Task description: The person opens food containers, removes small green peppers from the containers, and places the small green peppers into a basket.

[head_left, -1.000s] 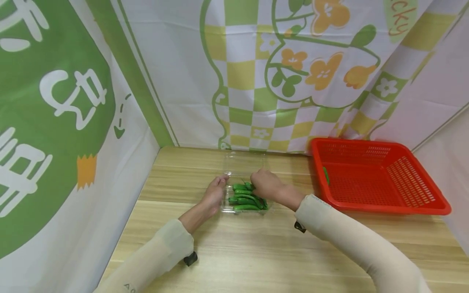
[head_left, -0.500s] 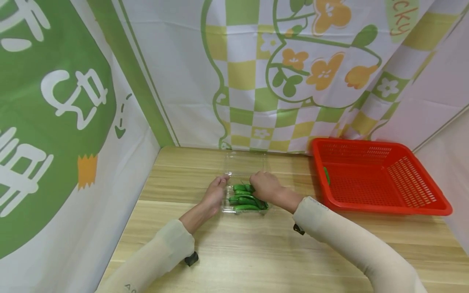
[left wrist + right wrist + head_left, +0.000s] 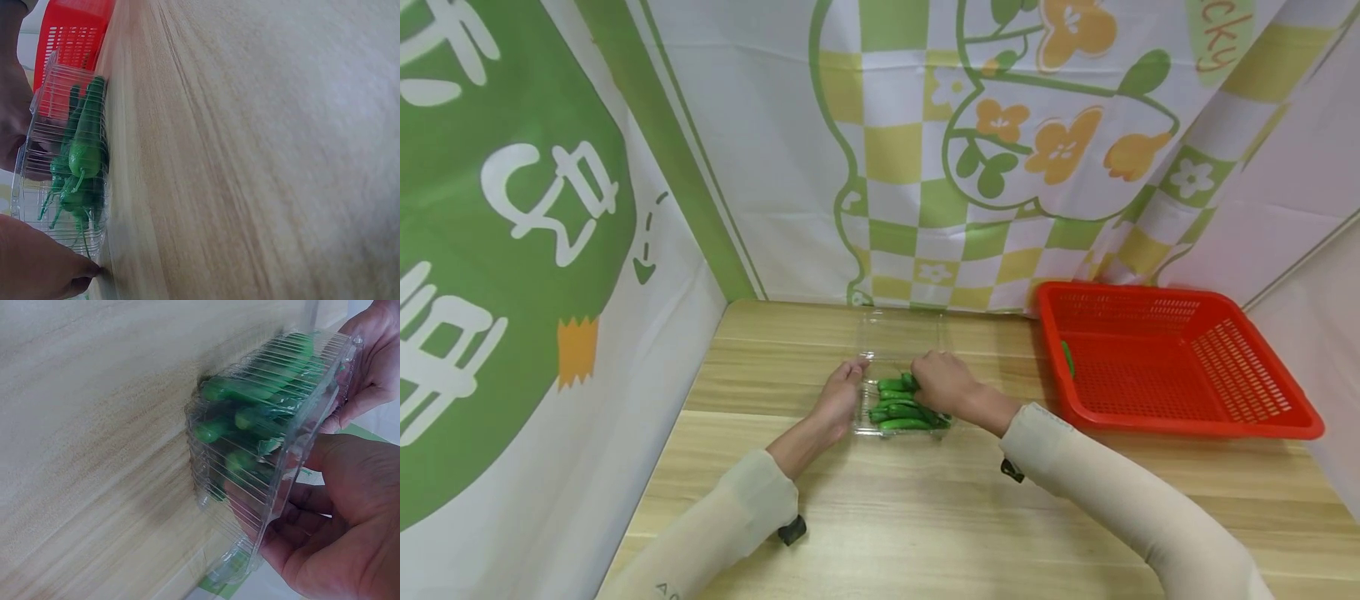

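A clear plastic clamshell box point(image 3: 867, 421) stands on the wooden table with its lid folded back toward the wall. Several green chili peppers point(image 3: 904, 424) lie side by side in it. My left hand point(image 3: 838, 400) grips the box's left side, thumb at the rim, as the right wrist view also shows. Over the box's right side, my right hand point(image 3: 946, 383) reaches in with bent fingers and pinches a green pepper point(image 3: 910, 381) at the far end. In the right wrist view the fingers point(image 3: 247, 503) show through the ribbed wall; much of that pepper is hidden.
A red perforated basket point(image 3: 1187, 429) stands to the right, with one green pepper point(image 3: 1067, 359) against its left wall. The wooden table point(image 3: 910, 517) extends in front of the box. A printed curtain point(image 3: 895, 208) hangs right behind the table.
My right hand stays over the box; the pepper at its fingers and those near it have shifted slightly. The left hand keeps its grip on the box.
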`<state>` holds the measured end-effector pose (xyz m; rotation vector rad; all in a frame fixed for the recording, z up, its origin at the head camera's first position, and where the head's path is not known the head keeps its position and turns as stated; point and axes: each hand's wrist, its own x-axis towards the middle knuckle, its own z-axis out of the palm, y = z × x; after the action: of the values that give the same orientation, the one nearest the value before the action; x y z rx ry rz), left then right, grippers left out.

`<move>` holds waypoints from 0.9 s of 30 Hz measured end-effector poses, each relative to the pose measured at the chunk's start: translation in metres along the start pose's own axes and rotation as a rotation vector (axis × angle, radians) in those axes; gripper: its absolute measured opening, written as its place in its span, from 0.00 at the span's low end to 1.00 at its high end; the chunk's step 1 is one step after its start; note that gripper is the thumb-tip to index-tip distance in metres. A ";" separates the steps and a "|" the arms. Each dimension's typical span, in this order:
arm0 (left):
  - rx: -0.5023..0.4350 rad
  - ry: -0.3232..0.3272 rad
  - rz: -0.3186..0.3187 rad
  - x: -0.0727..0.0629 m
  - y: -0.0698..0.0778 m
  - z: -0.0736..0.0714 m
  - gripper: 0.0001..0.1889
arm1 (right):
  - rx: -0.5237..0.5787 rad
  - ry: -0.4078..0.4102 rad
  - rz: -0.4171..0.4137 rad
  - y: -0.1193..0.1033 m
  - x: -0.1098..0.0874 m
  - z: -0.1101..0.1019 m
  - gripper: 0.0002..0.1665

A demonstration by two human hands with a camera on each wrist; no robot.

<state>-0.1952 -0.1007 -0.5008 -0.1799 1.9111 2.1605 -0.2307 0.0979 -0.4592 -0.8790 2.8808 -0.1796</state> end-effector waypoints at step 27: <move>0.024 0.008 -0.021 0.002 0.000 0.000 0.23 | 0.109 0.080 -0.003 0.005 -0.002 0.004 0.25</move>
<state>-0.1969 -0.1006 -0.5013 -0.2030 1.9299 2.1254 -0.2312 0.1027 -0.4641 -0.8752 2.9104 -0.3773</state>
